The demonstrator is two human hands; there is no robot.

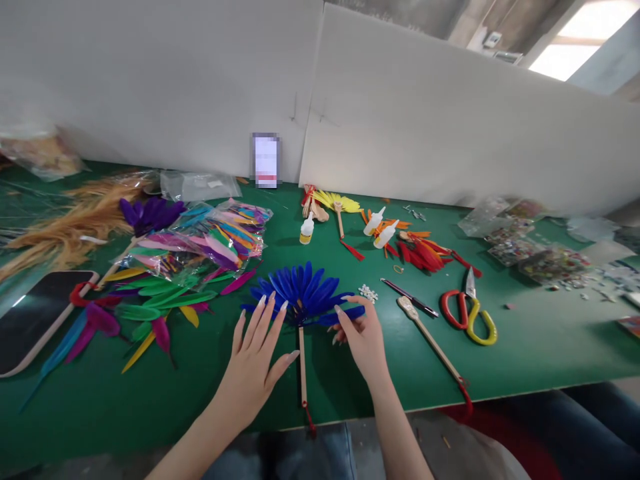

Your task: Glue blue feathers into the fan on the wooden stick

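Note:
A fan of blue feathers point(306, 291) lies on the table in front of me, its thin wooden handle point(303, 367) pointing towards me with a red tassel at the end. My left hand point(257, 353) rests flat with fingers spread, fingertips over the fan's lower left feathers and thumb beside the handle. At the fan's right edge, my right hand point(364, 337) is curled, thumb and fingers closed around a blue feather point(356, 311). Right of that hand lies a bare wooden fan handle point(433, 343) with a red cord.
Scissors point(470, 310) and a pen point(409, 297) lie to the right, small white beads point(368, 293) nearer. Glue bottles point(307, 230) and a yellow feather fan point(339, 203) stand or lie behind. Loose coloured feathers point(160, 293) and a dark phone point(40, 320) occupy the left.

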